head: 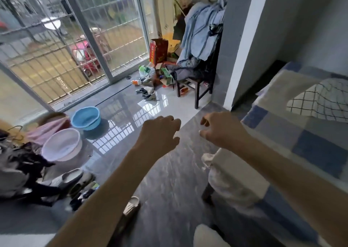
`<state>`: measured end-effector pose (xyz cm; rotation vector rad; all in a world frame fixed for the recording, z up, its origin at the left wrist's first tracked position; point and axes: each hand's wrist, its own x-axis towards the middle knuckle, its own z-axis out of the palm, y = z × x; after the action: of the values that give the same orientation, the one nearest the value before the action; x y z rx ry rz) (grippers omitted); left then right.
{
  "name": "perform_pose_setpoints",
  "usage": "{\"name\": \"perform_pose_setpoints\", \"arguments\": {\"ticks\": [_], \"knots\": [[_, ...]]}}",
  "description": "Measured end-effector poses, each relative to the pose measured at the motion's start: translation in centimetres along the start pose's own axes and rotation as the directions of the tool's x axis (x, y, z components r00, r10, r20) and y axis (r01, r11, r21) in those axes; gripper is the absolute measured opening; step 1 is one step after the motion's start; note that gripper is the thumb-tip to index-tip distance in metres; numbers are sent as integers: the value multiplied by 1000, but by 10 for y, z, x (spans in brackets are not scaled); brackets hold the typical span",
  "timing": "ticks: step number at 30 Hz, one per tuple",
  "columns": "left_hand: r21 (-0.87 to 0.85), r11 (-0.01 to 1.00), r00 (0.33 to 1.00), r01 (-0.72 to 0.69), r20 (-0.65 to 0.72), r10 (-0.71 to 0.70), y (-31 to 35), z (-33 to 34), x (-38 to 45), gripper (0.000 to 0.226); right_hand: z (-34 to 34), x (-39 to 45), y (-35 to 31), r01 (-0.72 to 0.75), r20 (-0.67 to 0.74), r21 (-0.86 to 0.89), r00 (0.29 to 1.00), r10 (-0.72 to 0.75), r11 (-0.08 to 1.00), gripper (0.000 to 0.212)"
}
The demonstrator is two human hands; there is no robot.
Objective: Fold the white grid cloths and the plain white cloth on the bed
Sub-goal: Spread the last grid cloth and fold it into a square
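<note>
A white cloth with a black grid [320, 100] lies rumpled on the bed [310, 145] at the right, partly under a plain white cloth [282, 90] that lies over its left side. Another pale cloth [231, 179] hangs off the bed's near corner, below my right forearm. My left hand [160, 132] and my right hand [220, 128] are both stretched out in the air over the grey floor, left of the bed. Their fingers are loosely curled and hold nothing. Neither hand touches a cloth.
The bed has a blue and grey check cover. A wooden chair [197, 84] piled with blue clothes stands ahead by a grey pillar. A blue basin [85, 117] and a white basin [62, 145] sit on the floor at left, beside heaped clothes. A slipper [131, 205] lies near my feet.
</note>
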<state>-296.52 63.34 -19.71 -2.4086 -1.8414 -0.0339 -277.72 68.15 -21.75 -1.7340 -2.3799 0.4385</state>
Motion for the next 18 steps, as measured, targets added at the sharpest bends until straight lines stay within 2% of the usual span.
{"name": "perform_pose_setpoints", "arguments": {"ticks": [7, 18], "knots": [[-62, 998, 999, -25, 25, 27, -52, 21, 57, 26, 5, 75, -6, -56, 38, 73, 998, 53, 996, 28], [-60, 997, 997, -56, 49, 58, -149, 14, 234, 28, -20, 262, -2, -128, 25, 113, 992, 126, 985, 28]]}}
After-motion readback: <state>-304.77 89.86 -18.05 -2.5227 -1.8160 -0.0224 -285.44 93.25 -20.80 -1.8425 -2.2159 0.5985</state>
